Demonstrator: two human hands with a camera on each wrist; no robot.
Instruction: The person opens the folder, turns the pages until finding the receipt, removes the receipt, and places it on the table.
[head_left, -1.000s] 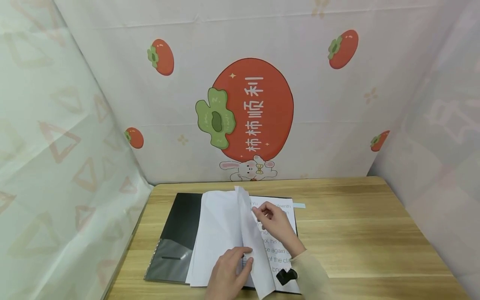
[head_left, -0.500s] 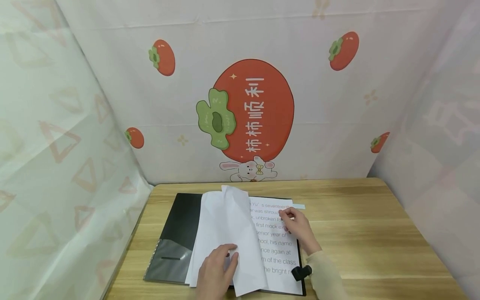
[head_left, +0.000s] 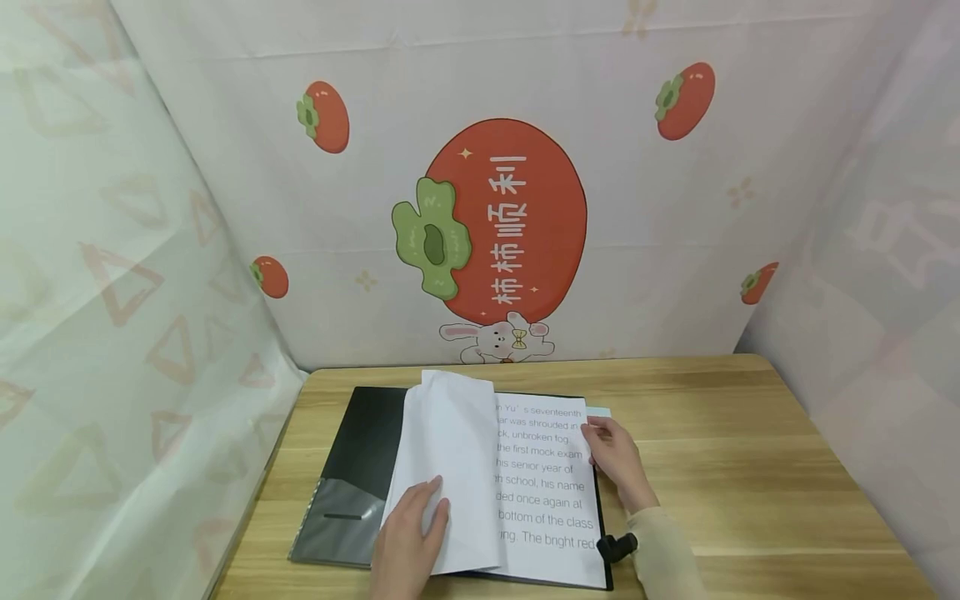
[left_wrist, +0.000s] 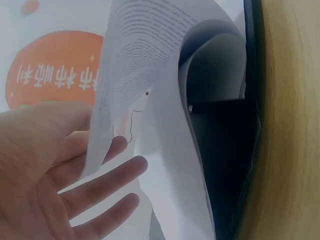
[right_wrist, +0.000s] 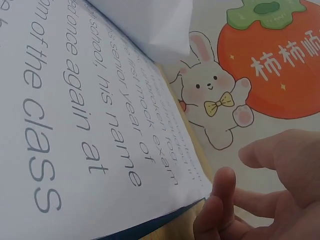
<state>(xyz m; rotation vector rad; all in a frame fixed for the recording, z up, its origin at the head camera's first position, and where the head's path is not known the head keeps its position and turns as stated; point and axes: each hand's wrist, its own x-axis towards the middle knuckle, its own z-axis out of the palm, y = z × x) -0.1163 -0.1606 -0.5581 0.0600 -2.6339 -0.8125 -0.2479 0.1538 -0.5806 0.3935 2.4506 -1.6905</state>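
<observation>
A black folder (head_left: pixel 377 425) lies spread open on the table with white printed pages in it. On its right side is a page of large English print (head_left: pixel 547 500). My left hand (head_left: pixel 408 533) is at the lower part of a turned white sheet (head_left: pixel 465 467), bent over toward the left. In the left wrist view that sheet (left_wrist: pixel 150 55) curls, and its edge passes between my thumb and fingers. My right hand (head_left: pixel 618 462) is at the right page's edge, beside a pale blue tab (head_left: pixel 598 412). Its thumb and index finger stand apart in the right wrist view, right by the page corner.
The wooden table (head_left: pixel 750 467) extends to the right of the folder. A clear pocket (head_left: pixel 345 517) covers the lower part of the folder's left cover. Behind stands a white cloth backdrop (head_left: pixel 630 267) with persimmon prints; cloth walls flank both sides.
My left hand has moved left with the sheet, uncovering more print on the right page. My right hand has moved right from the sheet's edge to the right page's edge.
</observation>
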